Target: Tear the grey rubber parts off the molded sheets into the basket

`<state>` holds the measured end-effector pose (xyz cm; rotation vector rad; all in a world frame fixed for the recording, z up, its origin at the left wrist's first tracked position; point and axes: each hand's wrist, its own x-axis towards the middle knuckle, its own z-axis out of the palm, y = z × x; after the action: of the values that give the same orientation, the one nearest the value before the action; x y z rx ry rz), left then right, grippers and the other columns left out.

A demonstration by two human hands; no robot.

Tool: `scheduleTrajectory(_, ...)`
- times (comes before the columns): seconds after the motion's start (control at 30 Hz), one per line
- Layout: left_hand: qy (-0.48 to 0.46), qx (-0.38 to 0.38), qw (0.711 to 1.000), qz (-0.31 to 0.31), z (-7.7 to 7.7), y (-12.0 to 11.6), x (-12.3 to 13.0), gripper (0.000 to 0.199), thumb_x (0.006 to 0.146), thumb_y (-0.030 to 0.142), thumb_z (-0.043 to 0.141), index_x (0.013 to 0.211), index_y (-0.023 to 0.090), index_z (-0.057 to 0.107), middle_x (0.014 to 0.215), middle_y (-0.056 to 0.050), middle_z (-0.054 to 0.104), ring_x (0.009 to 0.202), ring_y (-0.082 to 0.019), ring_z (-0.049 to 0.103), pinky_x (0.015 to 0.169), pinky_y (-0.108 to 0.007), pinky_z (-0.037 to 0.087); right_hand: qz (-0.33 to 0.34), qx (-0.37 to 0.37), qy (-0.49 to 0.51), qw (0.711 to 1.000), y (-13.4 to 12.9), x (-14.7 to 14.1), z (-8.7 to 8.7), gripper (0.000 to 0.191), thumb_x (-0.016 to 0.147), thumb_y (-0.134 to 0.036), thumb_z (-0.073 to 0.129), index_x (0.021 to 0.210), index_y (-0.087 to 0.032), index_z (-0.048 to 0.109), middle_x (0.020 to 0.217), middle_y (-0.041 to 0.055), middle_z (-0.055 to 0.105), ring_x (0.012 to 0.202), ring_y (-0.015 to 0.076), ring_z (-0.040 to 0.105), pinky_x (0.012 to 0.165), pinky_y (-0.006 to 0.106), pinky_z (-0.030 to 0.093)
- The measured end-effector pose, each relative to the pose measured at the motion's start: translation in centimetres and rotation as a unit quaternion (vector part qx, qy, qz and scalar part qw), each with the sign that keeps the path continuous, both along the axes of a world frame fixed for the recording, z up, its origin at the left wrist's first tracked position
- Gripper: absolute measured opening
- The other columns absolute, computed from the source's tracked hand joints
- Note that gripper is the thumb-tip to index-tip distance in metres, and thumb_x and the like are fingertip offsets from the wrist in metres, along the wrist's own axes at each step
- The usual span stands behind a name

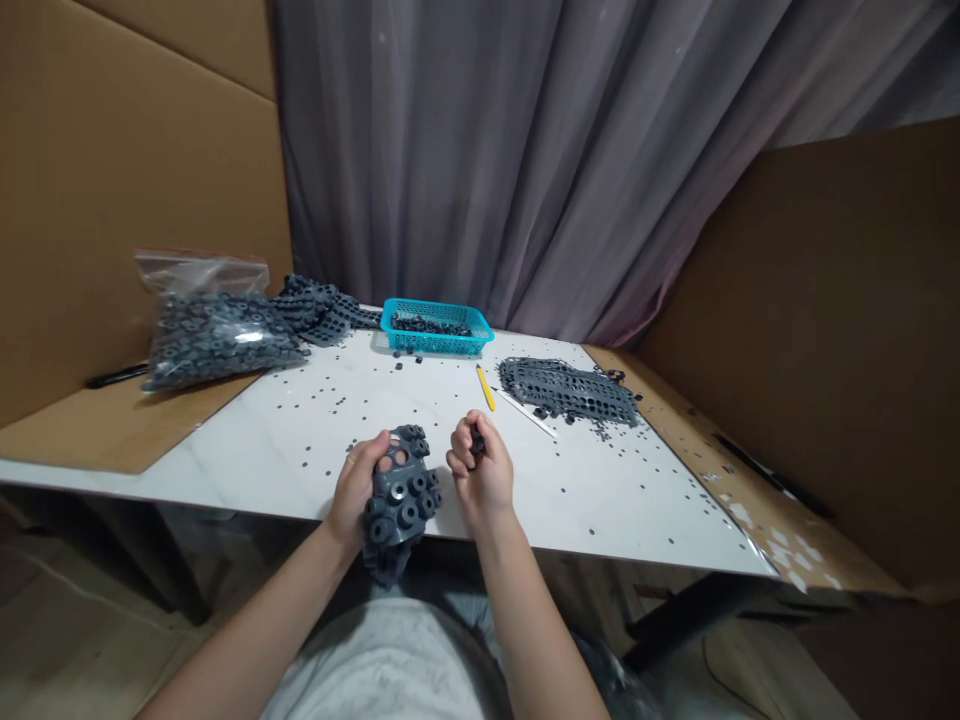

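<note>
View: head camera, looking forward and down over the person's forearms at a white marble-patterned table (pixel 247 450); the turquoise mesh basket (pixel 420 309) serves as the landmark.

Left hand (pixel 352 490): below the basket and toward the person, curled around a gray rubber sheet (pixel 401 500) studded with round ring-shaped bosses; the fingers wrap behind it and show through its holes.

Right hand (pixel 484 470): below the basket, just beside the sheet, fingers drawn narrow and pinching a small dark rubber piece (pixel 477 442).

Basket contents: a few dark rubber strips (pixel 431 325).

Left of the basket: a clear zip bag (pixel 217 335) packed with gray rubber parts, touching a heap of gray rubber sheets (pixel 319 310).

Right of the basket: a punched rubber sheet (pixel 566 390), with a yellow stick (pixel 485 387) and a thin pale strip (pixel 529 413) lying nearer the basket.

Around the basket: small dark rubber bits (pixel 330 400) scattered over the table.

Behind the basket: a gray curtain (pixel 525 150).
</note>
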<state>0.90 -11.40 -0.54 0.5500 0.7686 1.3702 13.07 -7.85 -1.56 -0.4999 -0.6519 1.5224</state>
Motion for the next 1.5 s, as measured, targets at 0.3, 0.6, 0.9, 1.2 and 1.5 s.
scheduleTrajectory(0.3, 0.134, 0.097, 0.986, 0.025, -1.5, 0.3, 0.3, 0.042, 0.066, 0.039, 0.068, 0.039, 0.016, 0.045, 0.037, 0.004, 0.041, 0.038, -0.007, 0.034, 0.04, -0.02, 0.028, -0.025, 0.2, -0.491, 0.848, -2.5, 1.5, 1.6, 0.019, 0.086, -0.032, 0.048, 0.076, -0.018, 0.058, 0.061, -0.0024, 0.049, 0.054, 0.011, 0.041, 0.053, 0.022, 0.03)
scheduleTrajectory(0.6, 0.063, 0.041, 0.997, -0.024, -1.3, 0.6, 0.1, 0.034, 0.061, 0.037, 0.072, 0.045, 0.015, 0.052, 0.04, 0.004, 0.048, 0.036, -0.007, 0.041, 0.04, -0.019, 0.034, 0.016, 0.267, -0.544, 0.796, -2.3, 1.7, 0.8, 0.025, 0.088, -0.033, 0.046, 0.067, -0.019, 0.047, 0.056, -0.0043, 0.042, 0.052, 0.0102, 0.037, 0.052, 0.022, 0.024)
scheduleTrajectory(0.9, -0.161, -0.049, 0.982, -0.088, -1.2, 1.6, 0.6, 0.026, 0.071, 0.033, 0.055, 0.054, 0.014, 0.059, 0.047, -0.004, 0.062, 0.042, -0.017, 0.057, 0.054, -0.03, 0.05, -0.051, -0.063, -0.05, 0.995, -0.9, -3.1, -2.5, 0.036, 0.072, -0.051, 0.061, 0.069, -0.021, 0.041, 0.045, -0.0116, 0.025, 0.037, 0.0053, 0.015, 0.036, 0.017, 0.014)
scheduleTrajectory(1.2, 0.042, 0.044, 0.997, -0.036, -1.2, 1.0, -0.8, 0.031, 0.064, 0.036, 0.068, 0.046, 0.014, 0.055, 0.041, 0.001, 0.051, 0.038, -0.01, 0.044, 0.042, -0.021, 0.037, -0.036, 0.129, -0.292, 0.947, -2.2, -1.1, -0.6, 0.034, 0.084, -0.046, 0.048, 0.063, -0.02, 0.042, 0.053, -0.0061, 0.035, 0.047, 0.0089, 0.031, 0.047, 0.021, 0.026)
scheduleTrajectory(1.5, 0.218, 0.041, 0.949, -0.224, -0.5, 0.1, -3.3, 0.049, 0.066, 0.063, 0.058, 0.058, 0.015, 0.064, 0.046, -0.003, 0.054, 0.04, -0.013, 0.042, 0.04, -0.024, 0.03, 0.013, 0.446, -0.673, 0.59, -2.7, 2.6, 5.0, 0.021, 0.092, -0.028, 0.041, 0.075, -0.021, 0.05, 0.063, -0.0012, 0.053, 0.055, 0.0122, 0.045, 0.053, 0.023, 0.023)
